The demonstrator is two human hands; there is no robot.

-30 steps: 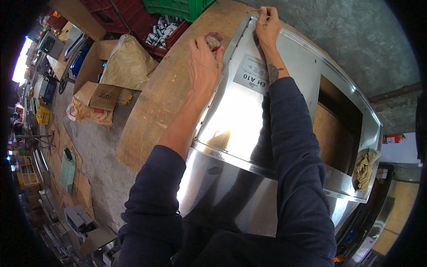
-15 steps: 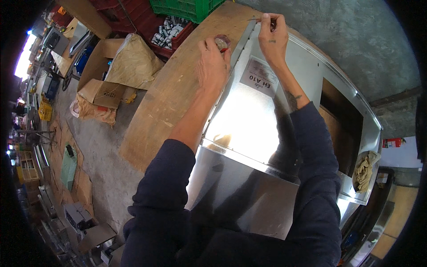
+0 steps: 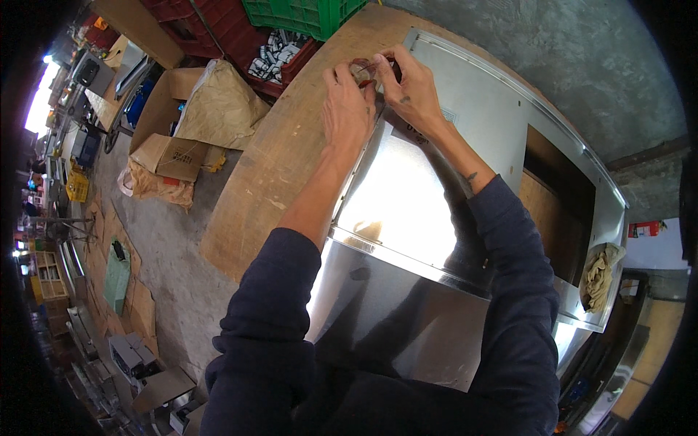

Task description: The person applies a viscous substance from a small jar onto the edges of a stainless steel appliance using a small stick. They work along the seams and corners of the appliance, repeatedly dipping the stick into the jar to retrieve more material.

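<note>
My left hand [image 3: 347, 109] is closed around a small round clear container [image 3: 360, 70] with reddish colour on it, above the far left edge of a shiny sheet-metal cabinet [image 3: 476, 80]. Right beside it is my right hand [image 3: 416, 89], its fingers pinched together at the container's mouth. A thin stick-like tool showed in that pinch a moment ago; the fingers now mostly hide it. A printed label on the metal face is largely covered by my right hand and wrist. The cabinet lies on a wooden board [image 3: 243, 211].
Further right the cabinet has a rectangular opening [image 3: 556, 211], with a crumpled tan cloth [image 3: 602, 276] by its edge. A green crate [image 3: 305, 16] and red crates [image 3: 185, 33] holding small metal parts stand at the back left. Cardboard boxes [image 3: 178, 156] sit on the floor.
My right hand has come left and slightly nearer, from above the cabinet's far corner to the container. My left hand stays almost in place, still holding it.
</note>
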